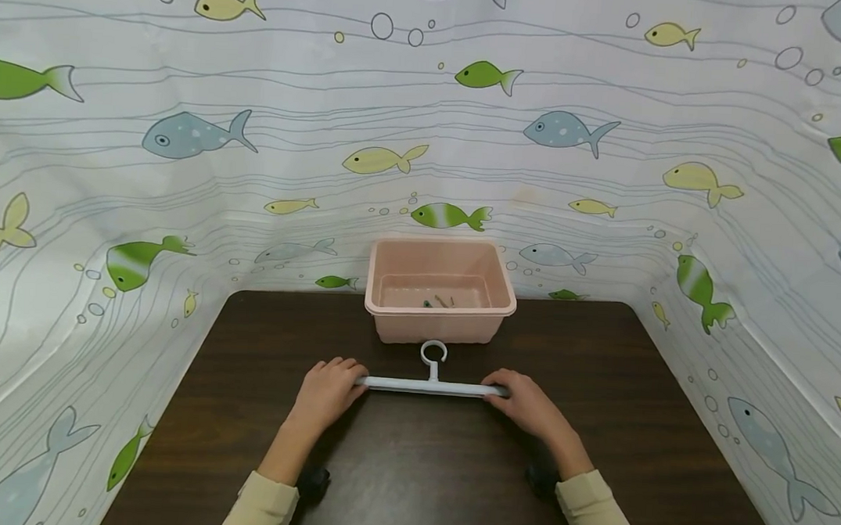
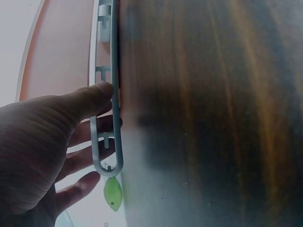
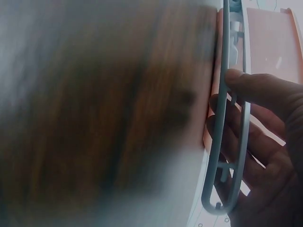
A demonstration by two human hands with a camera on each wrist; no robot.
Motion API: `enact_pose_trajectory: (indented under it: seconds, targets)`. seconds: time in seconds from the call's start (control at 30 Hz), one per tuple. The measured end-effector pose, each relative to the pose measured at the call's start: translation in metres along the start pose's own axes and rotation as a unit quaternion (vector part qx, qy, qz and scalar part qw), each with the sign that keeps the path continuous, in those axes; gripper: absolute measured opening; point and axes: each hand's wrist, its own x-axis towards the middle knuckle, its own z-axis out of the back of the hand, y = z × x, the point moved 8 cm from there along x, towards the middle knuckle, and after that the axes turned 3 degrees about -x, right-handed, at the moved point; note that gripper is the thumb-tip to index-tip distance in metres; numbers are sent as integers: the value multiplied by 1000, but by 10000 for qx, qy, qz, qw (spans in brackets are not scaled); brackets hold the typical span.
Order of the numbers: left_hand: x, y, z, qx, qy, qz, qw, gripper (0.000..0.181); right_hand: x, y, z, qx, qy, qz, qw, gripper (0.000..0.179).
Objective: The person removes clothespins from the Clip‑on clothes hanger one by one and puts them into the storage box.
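Observation:
A pale grey plastic hanger (image 1: 422, 386) spans the space between both hands over the dark table, its round hook (image 1: 434, 352) pointing toward the bin. My left hand (image 1: 328, 389) grips its left end, thumb on the near side and fingers behind. At the opposite end my right hand (image 1: 523, 402) holds it the same way. Both wrist views show the hanger (image 2: 115, 94) as a long narrow loop with rounded ends and small inner pegs; in the right wrist view the thumb (image 3: 251, 85) presses on the frame of the hanger (image 3: 220, 127).
A pink plastic bin (image 1: 439, 326) stands at the table's back edge, just beyond the hook, with a few small bits inside. The dark wood-grain table (image 1: 419, 466) is enclosed at the back and sides by a white fish-print curtain (image 1: 302, 69).

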Motion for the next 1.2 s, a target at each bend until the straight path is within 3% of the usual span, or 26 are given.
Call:
enact_pose_trajectory:
  seconds: [0.17,0.47,0.9,1.2]
  targets:
    - [0,2,-5,-1,64,54,10000,18,1,-9,3,-11,6,-41,10000,18]
    - [0,0,-11,-6,124,92,9999,21,-3,-26,9,-93,103,-638,9979,19]
    - [5,6,-12,4,451,701,9965,28,-7,-40,23,-233,-72,-800,9965,20]
    - [4,5,-12,-26,485,662,9966,27,-6,-42,23,-128,-39,-822,9965,19]
